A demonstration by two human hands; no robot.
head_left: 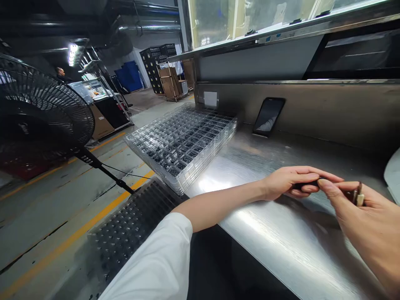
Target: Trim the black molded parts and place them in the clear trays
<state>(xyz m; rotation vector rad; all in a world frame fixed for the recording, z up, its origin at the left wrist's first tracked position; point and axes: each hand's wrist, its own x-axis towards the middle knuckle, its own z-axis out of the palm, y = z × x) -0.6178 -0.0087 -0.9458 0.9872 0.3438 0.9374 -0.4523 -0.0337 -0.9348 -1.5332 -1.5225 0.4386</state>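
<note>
Right hand [359,216], nearest, pinched a small brass-tipped tool [358,196] and met the left hand [293,182], which gripped a small dark part [308,183] lying lengthwise toward it, right of the clear tray stack [184,141] on the steel bench [281,241].

Head-worn view, looking down-left, close over steel bench [265,233], edges seemingly warped

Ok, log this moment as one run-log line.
left hand: pinching small dark part | right hand: touching same part, holding small metal piece | surface: steel bench | nearby: stacked clear trays, phone
</note>
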